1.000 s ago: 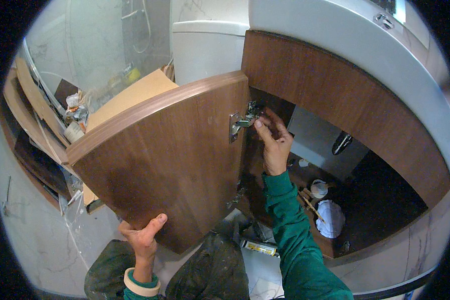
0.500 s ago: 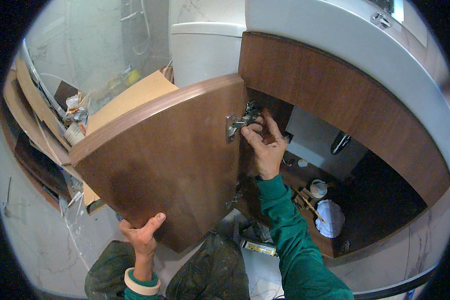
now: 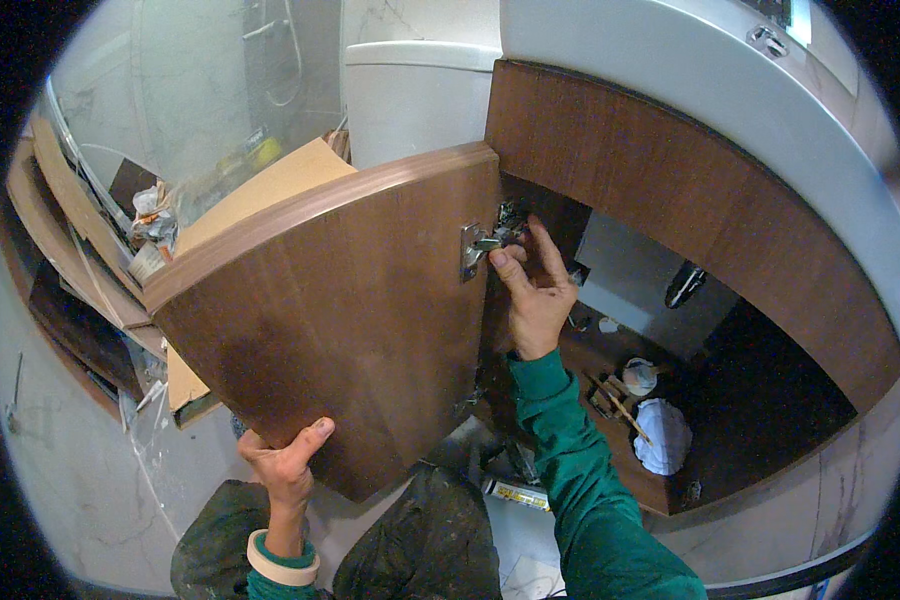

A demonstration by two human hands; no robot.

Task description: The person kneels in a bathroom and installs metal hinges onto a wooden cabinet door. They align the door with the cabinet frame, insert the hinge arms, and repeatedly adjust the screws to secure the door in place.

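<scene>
Centrally, a flat cabinet door [image 3: 340, 310] of dark brown wood-grain laminate with a paler rounded top edge is held up before the open vanity cabinet [image 3: 690, 190]. Left hand [image 3: 285, 465], at 7 o'clock, closed on the door's lower edge, thumb on the smooth face; right hand [image 3: 532, 295], just right of centre, fingers pinched on the small metal hinge [image 3: 475, 248] at the door's upper right corner. Glossy white curved basin [image 3: 710, 75] at 1 o'clock; crumpled white cloth [image 3: 662, 435] on the cabinet floor at 4 o'clock.
</scene>
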